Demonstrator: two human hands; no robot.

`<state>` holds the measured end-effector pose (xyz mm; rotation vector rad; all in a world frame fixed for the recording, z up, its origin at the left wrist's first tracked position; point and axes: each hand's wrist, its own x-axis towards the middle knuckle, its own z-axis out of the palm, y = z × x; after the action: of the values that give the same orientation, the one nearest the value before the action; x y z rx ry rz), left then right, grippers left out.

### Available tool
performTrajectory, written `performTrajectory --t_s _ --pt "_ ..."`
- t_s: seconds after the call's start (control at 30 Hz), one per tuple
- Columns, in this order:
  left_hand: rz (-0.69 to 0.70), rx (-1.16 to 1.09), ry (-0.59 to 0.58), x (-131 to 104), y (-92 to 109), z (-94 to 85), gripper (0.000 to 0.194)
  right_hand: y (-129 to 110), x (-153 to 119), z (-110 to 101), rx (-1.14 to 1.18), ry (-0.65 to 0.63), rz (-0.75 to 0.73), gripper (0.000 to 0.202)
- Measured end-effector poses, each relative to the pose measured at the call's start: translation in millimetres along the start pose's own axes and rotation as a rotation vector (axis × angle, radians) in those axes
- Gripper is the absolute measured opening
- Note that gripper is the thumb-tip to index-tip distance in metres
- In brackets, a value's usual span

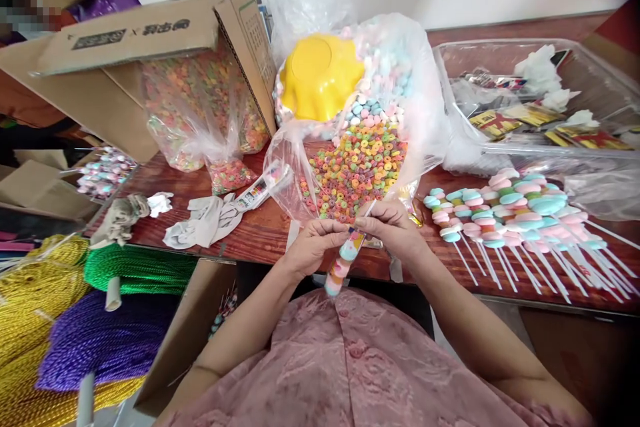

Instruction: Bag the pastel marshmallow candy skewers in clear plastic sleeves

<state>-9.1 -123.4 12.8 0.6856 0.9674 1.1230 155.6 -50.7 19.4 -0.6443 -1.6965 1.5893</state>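
Observation:
Close to my body, both hands are on a candy skewer of pastel pieces in a clear, printed sleeve. Its pink and blue end points down toward my shirt, and a white stick shows at the top. My left hand is closed, pinching the upper part of the sleeve. Beside it, my right hand has thumb and fingers closed around the stick end. Just beyond my hands lies a heap of small ring candies in an opened plastic bag, with pastel candies behind.
Several unwrapped skewers lie at right, sticks toward me. Behind them stands a clear plastic bin. A yellow bowl sits upside down on the candies. Left are a cardboard box, white gloves, a sleeve stack and cord bundles.

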Motion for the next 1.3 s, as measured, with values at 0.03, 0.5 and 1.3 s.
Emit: performTrajectory --t_s 0.03,0.5,1.3 --pt "0.018 -0.025 0.044 1 -4 2.8 0.038 2 2 2 -0.02 -0.002 0.003 0.035" --pt "0.474 0.316 0.359 11 -19 5.7 0.029 34 -22 34 -0.225 0.415 -0.17 0.009" --pt "-0.108 0.227 -0.282 10 -2 -4.7 0.044 38 -21 41 -0.286 0.6 -0.281 0.008"
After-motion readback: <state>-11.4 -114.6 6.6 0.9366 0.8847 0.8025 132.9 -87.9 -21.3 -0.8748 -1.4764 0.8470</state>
